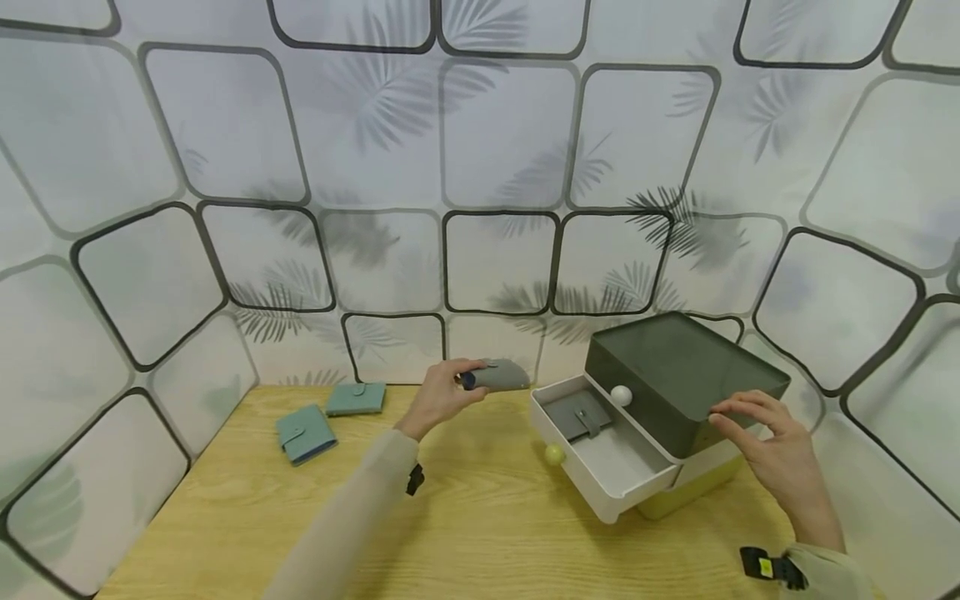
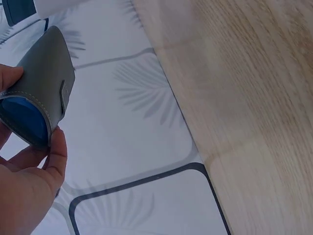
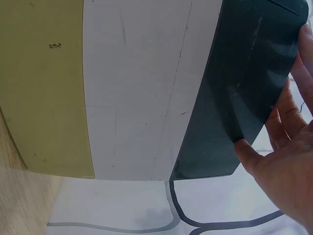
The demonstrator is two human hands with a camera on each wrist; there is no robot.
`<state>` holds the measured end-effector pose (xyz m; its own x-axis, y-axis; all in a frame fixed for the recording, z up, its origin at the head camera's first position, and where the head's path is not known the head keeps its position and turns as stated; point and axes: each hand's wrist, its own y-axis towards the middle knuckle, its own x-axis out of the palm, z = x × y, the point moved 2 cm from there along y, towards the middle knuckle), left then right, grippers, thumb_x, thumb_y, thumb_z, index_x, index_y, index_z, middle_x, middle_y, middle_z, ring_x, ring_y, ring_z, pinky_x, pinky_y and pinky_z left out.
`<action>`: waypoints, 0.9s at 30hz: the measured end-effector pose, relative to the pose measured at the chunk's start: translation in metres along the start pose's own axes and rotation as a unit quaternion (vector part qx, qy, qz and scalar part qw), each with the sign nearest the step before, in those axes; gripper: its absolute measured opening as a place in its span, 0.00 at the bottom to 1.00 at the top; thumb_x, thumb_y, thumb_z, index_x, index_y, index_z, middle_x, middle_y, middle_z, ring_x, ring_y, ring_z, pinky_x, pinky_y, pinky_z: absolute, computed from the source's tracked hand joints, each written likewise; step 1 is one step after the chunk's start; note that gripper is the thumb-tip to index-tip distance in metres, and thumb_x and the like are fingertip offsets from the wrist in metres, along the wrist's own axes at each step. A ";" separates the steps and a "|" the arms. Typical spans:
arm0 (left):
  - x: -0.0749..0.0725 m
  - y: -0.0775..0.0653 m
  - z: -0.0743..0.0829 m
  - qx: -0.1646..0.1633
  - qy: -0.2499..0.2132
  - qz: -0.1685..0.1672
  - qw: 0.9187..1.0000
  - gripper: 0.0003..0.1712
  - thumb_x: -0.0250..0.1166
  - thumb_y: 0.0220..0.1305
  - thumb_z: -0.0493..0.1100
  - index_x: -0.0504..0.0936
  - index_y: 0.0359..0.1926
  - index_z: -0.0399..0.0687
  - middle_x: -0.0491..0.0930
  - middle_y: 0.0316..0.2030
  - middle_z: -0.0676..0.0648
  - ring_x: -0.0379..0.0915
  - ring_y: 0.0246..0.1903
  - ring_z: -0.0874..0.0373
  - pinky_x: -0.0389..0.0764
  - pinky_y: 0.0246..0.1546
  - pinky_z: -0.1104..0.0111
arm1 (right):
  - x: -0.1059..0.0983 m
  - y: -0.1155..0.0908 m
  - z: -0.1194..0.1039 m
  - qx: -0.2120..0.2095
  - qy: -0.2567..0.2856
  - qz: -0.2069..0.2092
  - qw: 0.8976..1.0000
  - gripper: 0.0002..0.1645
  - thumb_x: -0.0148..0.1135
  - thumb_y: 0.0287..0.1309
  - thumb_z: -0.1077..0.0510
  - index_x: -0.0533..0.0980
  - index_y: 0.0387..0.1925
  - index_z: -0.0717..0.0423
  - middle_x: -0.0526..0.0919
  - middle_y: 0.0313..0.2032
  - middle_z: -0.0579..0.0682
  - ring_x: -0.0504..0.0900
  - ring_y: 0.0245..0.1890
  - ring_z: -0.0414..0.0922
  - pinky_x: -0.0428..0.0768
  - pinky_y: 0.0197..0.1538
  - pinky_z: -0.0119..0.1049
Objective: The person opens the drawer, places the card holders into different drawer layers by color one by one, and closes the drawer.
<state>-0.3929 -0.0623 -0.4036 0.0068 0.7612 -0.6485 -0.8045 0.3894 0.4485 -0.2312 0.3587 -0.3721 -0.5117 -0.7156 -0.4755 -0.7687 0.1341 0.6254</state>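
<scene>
My left hand [image 1: 442, 396] holds a grey wallet [image 1: 504, 375] above the table, left of the open drawer. In the left wrist view the wallet [image 2: 46, 73] is bowed into a tube, with a stitched edge, a snap tab and a blue inside. My right hand [image 1: 776, 450] holds the top edge of a drawer box [image 1: 682, 367], thumb on its side and fingers over the edge. The box is dark green above, white in the middle and yellow-green below. Its white drawer [image 1: 630, 471] is pulled out, with a grey snap-strap wallet [image 1: 573, 414] lying inside.
Two teal wallets [image 1: 356, 398] lie at the back left of the wooden table [image 1: 465, 517]. A white ball knob [image 1: 621, 396] sits on the dark green front; a yellow-green knob [image 1: 554, 454] sticks out from the white drawer. Patterned cloth [image 1: 502, 133] walls the table's back and sides.
</scene>
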 end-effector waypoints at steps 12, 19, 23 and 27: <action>0.009 0.001 0.021 0.019 -0.054 0.012 0.998 0.22 0.69 0.60 0.45 0.82 0.56 0.50 0.81 0.55 0.47 0.77 0.52 0.51 0.80 0.49 0.52 | 0.001 0.000 -0.002 -0.003 0.003 0.006 1.000 0.10 0.69 0.55 0.65 0.83 0.41 0.63 0.73 0.45 0.24 0.65 0.53 0.22 0.58 0.51 0.14; 0.022 -0.001 0.034 0.026 -0.078 -0.010 0.997 0.22 0.70 0.58 0.43 0.82 0.55 0.53 0.79 0.57 0.48 0.75 0.57 0.51 0.78 0.55 0.56 | 0.000 0.001 -0.001 -0.012 -0.001 0.002 1.000 0.10 0.69 0.55 0.65 0.83 0.41 0.62 0.74 0.45 0.25 0.66 0.52 0.23 0.58 0.51 0.14; 0.033 -0.001 0.037 0.036 -0.094 -0.036 0.994 0.23 0.70 0.58 0.41 0.82 0.56 0.52 0.78 0.58 0.48 0.75 0.58 0.52 0.76 0.58 0.56 | 0.000 0.000 0.001 -0.011 -0.006 0.001 1.000 0.10 0.69 0.55 0.65 0.83 0.41 0.61 0.73 0.44 0.24 0.66 0.52 0.22 0.58 0.50 0.14; 0.038 0.000 0.043 0.056 -0.105 -0.049 0.992 0.22 0.69 0.56 0.40 0.82 0.54 0.50 0.79 0.57 0.48 0.76 0.56 0.54 0.75 0.60 0.57 | 0.000 0.000 0.001 -0.015 -0.006 -0.003 1.000 0.10 0.69 0.55 0.66 0.83 0.41 0.61 0.74 0.45 0.25 0.66 0.51 0.23 0.59 0.51 0.14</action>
<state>-0.3669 -0.0107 -0.4019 0.2142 0.8031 -0.5560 -0.7234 0.5129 0.4622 -0.2320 0.3594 -0.3730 -0.5121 -0.7080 -0.4863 -0.7594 0.1088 0.6415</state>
